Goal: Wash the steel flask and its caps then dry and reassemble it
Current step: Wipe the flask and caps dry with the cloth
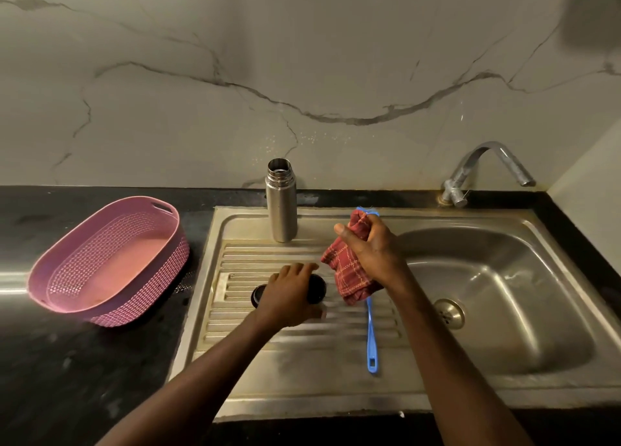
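Our right hand (369,250) grips the soft cloth (346,270), left hand (289,294) cupping a small, likely slippery cap (317,289); we'd grip its rim.

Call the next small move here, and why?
Probably close the left hand on the dark round caps beneath it and lift one to the red checked cloth bunched in the right hand; the steel flask stands open, uncapped, on the drainboard.
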